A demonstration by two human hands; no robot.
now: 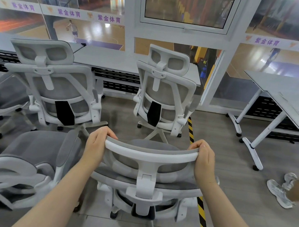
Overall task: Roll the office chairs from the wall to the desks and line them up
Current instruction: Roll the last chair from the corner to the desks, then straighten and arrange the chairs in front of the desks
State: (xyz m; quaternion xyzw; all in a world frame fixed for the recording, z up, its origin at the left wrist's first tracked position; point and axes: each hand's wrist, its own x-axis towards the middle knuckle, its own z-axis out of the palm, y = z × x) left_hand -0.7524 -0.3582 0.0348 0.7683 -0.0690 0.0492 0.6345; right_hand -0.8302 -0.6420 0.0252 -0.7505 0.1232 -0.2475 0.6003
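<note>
Head view shows the left hand (96, 145) and right hand (203, 160) each grasping one end of the headrest (149, 152) of the near office chair (147, 184). Push evenly, steering between the two parked chairs toward the far desk (117, 60).

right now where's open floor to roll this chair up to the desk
Open: floor between the two parked chairs, and right of the striped tape toward the side desk. Crowded: left, chairs bunched. Both hands grip the headrest.
</note>
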